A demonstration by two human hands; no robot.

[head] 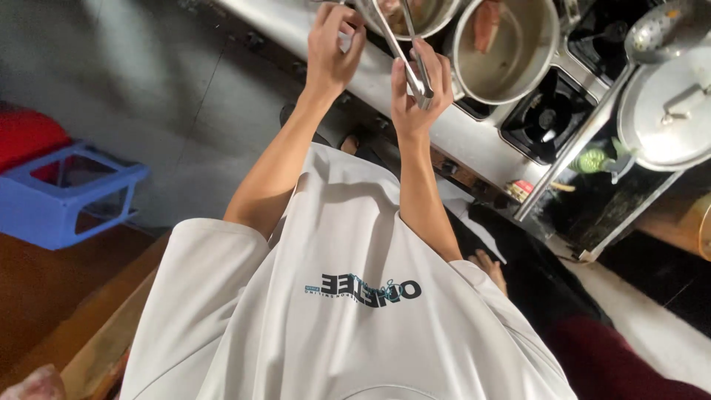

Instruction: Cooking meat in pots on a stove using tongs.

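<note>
Pots [505,52] crowd stove [544,118]; ladle [592,122] bars right; open floor [148,81] left.

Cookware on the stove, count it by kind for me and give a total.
Pots: 2, one under the tongs, one beside it
Lids: 1
Tongs: 1
Skimmer ladles: 1
Total: 5
</note>
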